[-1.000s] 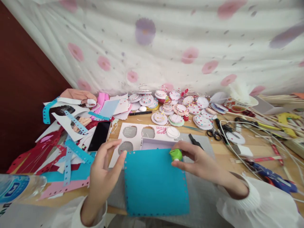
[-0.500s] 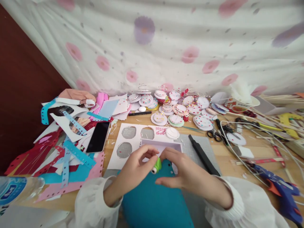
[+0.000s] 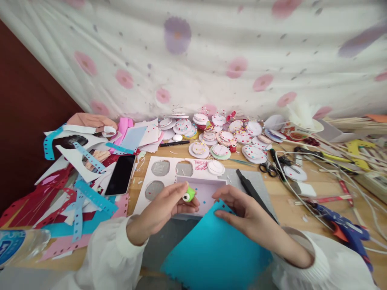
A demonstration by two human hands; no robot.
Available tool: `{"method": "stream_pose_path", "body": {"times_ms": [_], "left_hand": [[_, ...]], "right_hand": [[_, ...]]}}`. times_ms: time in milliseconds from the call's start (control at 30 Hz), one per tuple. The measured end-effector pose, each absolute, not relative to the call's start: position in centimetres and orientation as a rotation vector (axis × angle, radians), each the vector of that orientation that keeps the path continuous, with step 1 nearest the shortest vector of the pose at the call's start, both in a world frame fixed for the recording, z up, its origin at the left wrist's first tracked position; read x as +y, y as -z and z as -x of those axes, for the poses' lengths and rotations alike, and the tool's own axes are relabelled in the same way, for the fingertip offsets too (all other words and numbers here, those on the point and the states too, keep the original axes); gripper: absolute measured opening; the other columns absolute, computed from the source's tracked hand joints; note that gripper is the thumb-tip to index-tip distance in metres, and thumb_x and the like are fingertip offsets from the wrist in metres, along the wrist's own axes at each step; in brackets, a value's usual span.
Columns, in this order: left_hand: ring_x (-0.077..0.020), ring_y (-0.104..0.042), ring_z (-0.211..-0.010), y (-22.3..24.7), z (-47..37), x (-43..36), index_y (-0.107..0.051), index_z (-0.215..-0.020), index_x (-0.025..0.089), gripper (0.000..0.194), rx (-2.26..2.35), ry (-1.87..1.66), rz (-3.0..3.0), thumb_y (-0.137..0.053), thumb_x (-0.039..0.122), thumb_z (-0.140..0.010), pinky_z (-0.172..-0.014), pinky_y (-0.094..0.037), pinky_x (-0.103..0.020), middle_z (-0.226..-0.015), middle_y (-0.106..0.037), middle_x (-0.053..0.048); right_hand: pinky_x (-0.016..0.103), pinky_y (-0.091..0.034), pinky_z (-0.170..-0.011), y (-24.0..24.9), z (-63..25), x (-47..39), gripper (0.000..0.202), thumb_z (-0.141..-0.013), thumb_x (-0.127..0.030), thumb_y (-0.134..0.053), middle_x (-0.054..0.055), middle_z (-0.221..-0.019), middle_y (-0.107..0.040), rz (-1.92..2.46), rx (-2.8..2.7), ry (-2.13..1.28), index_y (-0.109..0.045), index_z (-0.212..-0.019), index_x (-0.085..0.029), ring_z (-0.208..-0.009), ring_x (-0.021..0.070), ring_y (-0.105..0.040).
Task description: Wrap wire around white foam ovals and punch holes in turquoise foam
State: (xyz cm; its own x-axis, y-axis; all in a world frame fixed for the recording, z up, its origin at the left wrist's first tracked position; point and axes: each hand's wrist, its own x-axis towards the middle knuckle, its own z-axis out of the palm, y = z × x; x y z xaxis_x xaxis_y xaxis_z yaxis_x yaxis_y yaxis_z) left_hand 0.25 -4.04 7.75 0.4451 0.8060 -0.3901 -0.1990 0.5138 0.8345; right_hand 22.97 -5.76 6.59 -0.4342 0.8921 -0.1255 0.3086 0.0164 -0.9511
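Observation:
My left hand [image 3: 169,205] is closed around a small green craft punch [image 3: 189,195], its round white end with a dark cut-out facing me. Between the thumb and fingers of my right hand [image 3: 242,209] is the top corner of a blue sheet of paper [image 3: 217,249], with small holes punched along its edge. The sheet hangs down toward me. Just behind both hands lies a shallow white box [image 3: 208,193] with a few blue bits inside. Under the box's left side, a white card [image 3: 145,193] has round openings cut in it.
Stacked paper discs [image 3: 225,138] line the back. A phone [image 3: 121,175] and heaped paper scraps [image 3: 96,201] lie at left, beside a plastic bottle [image 3: 27,243]. Scissors [image 3: 268,169], a white cable [image 3: 290,189] and a blue glue gun [image 3: 341,225] lie at right.
My hands have moved apart, and the green punch has come away from the blue paper's edge. The sheet has swung to the right and its punched corner shows. Blue bits now show in the box.

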Motion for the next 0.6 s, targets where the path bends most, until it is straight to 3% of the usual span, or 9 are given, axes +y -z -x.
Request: {"method": "stream_pose_path", "body": {"times_ms": [267, 433, 600], "left_hand": [[-0.0124, -0.048, -0.071, -7.8, -1.2, -4.7, -0.050, -0.072, 0.017, 0.045, 0.780, -0.639, -0.685, -0.046, 0.060, -0.086, -0.071, -0.042, -0.027, -0.072, -0.049, 0.000], [-0.0101, -0.044, -0.065, -8.6, -0.7, -4.8, -0.044, -0.075, 0.019, 0.021, 0.828, -0.522, -0.698, -0.061, 0.030, -0.081, -0.063, -0.036, -0.025, -0.069, -0.043, 0.006], [-0.0098, -0.043, -0.066, -8.6, -0.6, -4.7, -0.041, -0.076, 0.019, 0.023, 0.825, -0.487, -0.749, -0.060, 0.029, -0.081, -0.063, -0.034, -0.024, -0.069, -0.040, 0.006]], "right_hand": [[0.034, -0.050, -0.081, -6.5, -21.1, -5.3, 0.025, -0.084, -0.028, -0.058, 0.004, -0.104, -0.064, 1.182, -1.838, -1.392, -0.051, -0.107, -0.025, -0.096, 0.0195, -0.061], [0.029, -0.048, -0.068, -7.3, -20.7, -4.8, 0.024, -0.082, -0.029, -0.059, 0.003, -0.093, -0.063, 1.271, -1.868, -1.267, -0.052, -0.105, -0.024, -0.078, 0.0155, -0.058], [0.028, -0.047, -0.067, -7.8, -20.7, -4.8, 0.025, -0.082, -0.026, -0.059, 0.002, -0.090, -0.062, 1.265, -1.907, -1.268, -0.052, -0.106, -0.024, -0.076, 0.0147, -0.056]]}}
